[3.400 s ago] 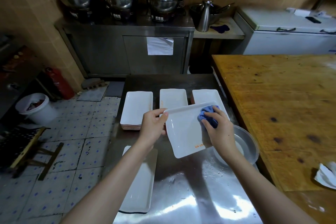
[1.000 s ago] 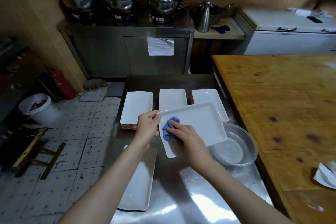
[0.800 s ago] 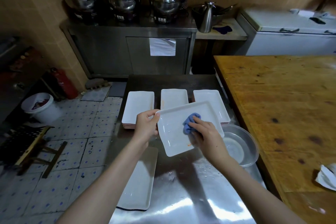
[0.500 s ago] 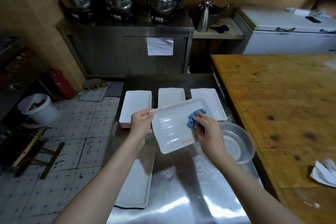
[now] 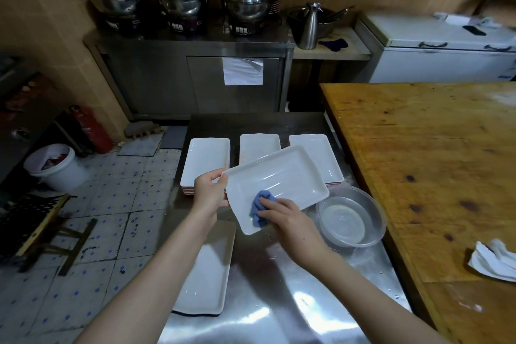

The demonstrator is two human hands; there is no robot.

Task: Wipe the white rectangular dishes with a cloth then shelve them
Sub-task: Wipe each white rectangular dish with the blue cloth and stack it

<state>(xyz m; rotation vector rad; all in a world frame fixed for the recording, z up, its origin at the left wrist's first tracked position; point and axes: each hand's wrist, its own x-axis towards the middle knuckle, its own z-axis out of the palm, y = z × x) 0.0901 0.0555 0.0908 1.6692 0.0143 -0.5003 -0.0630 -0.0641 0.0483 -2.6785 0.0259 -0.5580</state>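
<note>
Finding: your left hand (image 5: 208, 193) grips the dish (image 5: 282, 176) by its left short end, thumb on the rim and fingers underneath. The dish is held off the table (image 5: 279, 301), tilted with its face towards you.

Your right hand (image 5: 290, 220) has its fingers curled over the bunched cloth (image 5: 258, 207) and presses it on the dish's face. The cloth sits at the near corner, close beside the left hand's end.

Key relation: the dish's long axis runs from your left hand away to the right and slightly forward. Nearly all the bare face lies beyond and to the right of the cloth. By my judgement, the coming stroke should travel along that axis, away from the left hand. The right hand is the one placed to make it, while the left only steadies.

Also noted: three stacks (image 5: 206, 159) of like dishes lie just beyond both hands, partly hidden behind the held dish. A clear bowl (image 5: 371, 215) sits just right of your right hand. A long stroke may, I judge, bring your wrist over it.

No shelf is visible.
</note>
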